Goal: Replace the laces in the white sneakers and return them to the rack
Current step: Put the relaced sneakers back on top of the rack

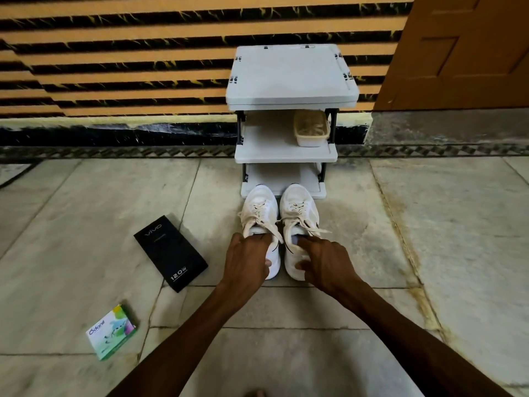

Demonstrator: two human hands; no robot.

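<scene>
Left grip (249, 259) and right grip (323, 262) each pinch a heel collar, fingers hooked inside; white sneakers (259, 207) stand on the floor (429, 224), toes at the rack (286, 153). Lift both level, laces (297, 213) clear.

On my feed the back wall (114, 67) is orange with black marbled stripes and has black skirting (114, 136) at the bottom. There's a brown panelled door (472, 53) on the right. The floor (429, 224) is big pale stone slabs, kinda stained at the joints, with a patterned border strip (114, 151) by the wall. A small grey three-shelf rack (289, 78) stands against it. The light's dim.
</scene>
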